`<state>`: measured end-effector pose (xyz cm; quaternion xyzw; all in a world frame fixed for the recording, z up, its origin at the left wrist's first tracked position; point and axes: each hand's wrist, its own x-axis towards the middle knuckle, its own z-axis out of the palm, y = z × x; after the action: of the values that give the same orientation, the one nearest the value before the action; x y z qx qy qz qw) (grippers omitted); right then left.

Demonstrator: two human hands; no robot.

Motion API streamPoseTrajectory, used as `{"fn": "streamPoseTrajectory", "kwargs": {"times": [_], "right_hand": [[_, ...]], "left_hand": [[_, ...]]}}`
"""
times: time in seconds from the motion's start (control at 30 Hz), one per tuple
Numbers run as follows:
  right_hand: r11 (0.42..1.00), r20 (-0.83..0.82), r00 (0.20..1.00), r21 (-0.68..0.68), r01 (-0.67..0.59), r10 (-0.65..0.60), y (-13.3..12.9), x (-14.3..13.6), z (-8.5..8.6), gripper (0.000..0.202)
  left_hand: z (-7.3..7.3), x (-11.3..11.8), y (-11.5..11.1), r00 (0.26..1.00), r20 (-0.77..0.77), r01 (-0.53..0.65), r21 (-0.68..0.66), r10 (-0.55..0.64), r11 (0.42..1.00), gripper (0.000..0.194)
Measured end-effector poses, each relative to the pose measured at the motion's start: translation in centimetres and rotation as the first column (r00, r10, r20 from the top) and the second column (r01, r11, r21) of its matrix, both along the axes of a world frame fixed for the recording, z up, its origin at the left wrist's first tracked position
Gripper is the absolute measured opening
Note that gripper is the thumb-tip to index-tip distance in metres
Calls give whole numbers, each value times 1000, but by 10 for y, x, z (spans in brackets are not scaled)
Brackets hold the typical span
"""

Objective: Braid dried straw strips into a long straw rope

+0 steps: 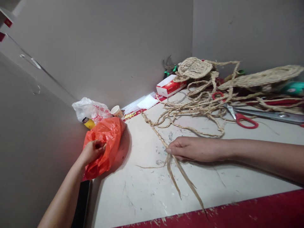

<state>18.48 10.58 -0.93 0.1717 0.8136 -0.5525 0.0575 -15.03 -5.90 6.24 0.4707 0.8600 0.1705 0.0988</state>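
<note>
My right hand [190, 148] is pinched around the end of a braided straw cord [158, 135]. Loose flat straw strands [185, 174] fan out below its fingertips over the table. The finished braid runs up and away to the left, then loops back into a tangled heap of cord [194, 104]. My left hand [93, 151] is against an orange plastic bag [110, 131] at the table's left edge. Its fingers are curled closed, and what they pinch, if anything, is hidden.
Red-handled scissors [245, 120] and large metal shears [280, 116] lie right of the cord. Coiled braid [194, 68], a red-and-white box [169, 86] and green-handled pruners [167, 72] are by the wall. A paper cup [116, 111] and white plastic bag [89, 109] stand behind the orange bag.
</note>
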Motion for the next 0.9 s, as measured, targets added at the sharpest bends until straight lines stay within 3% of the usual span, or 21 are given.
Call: {"fn": "streamPoseTrajectory", "kwargs": {"times": [0.13, 0.27, 0.47, 0.63, 0.8, 0.9], "right_hand": [[1000, -10, 1000, -2, 1, -1, 0, 0, -1, 54], [1000, -20, 1000, -11, -3, 3, 0, 0, -3, 52], [1000, -26, 1000, -7, 1, -1, 0, 0, -4, 52], [1000, -31, 1000, 0, 0, 0, 1, 0, -3, 50], [1000, -33, 999, 5, 1, -1, 1, 0, -5, 52], [1000, -31, 1000, 0, 0, 0, 1, 0, -6, 52]], "left_hand": [[11, -3, -4, 995, 104, -17, 85, 8, 996, 26], [26, -8, -8, 987, 154, -99, 297, 54, 950, 30], [52, -11, -14, 943, 302, -306, 611, 142, 731, 35], [72, 7, -20, 907, 395, -387, 653, 143, 651, 32], [87, 30, -32, 862, 447, -498, 663, 238, 559, 15], [97, 47, -46, 877, 375, -478, 754, 301, 451, 12]]}}
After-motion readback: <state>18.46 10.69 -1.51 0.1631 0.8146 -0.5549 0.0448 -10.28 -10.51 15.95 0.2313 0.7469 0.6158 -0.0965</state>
